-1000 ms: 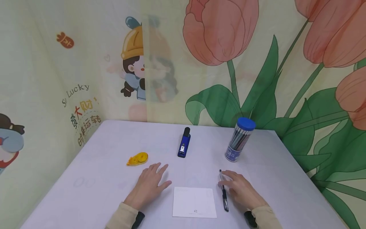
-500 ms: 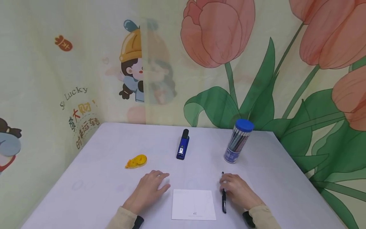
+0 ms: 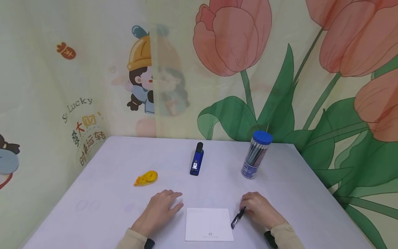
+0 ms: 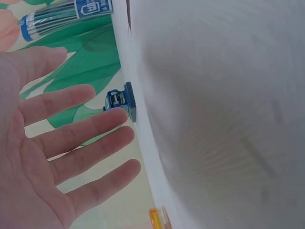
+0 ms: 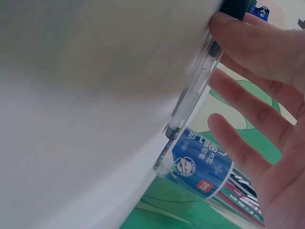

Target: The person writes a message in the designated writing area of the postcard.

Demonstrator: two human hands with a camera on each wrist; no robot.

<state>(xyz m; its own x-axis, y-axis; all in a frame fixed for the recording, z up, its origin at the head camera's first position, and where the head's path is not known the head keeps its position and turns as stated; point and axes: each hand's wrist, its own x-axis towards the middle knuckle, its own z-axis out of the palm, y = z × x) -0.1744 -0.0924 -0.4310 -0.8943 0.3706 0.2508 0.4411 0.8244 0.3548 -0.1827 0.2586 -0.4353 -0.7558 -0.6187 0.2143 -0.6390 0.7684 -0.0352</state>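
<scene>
My right hand pinches a black and clear pen beside the right edge of a white card. In the right wrist view, the thumb and index finger are on the pen's black part, and its clear barrel slants down past the loosely bent other fingers. The pen's lower end comes right up to the card's edge in the head view. To the card's left, my left hand holds nothing, its fingers spread in the left wrist view. The card lies flat, with small print near its bottom.
A blue stapler lies beyond the card. Behind my left hand is a yellow correction tape. A clear jar of pencils with a blue lid stands at the back right. A patterned curtain hangs behind the white table.
My right hand has closed its fingers on the pen, and the pen's lower end has swung left toward the card. My left hand stays beside the card, its fingers slightly drawn in.
</scene>
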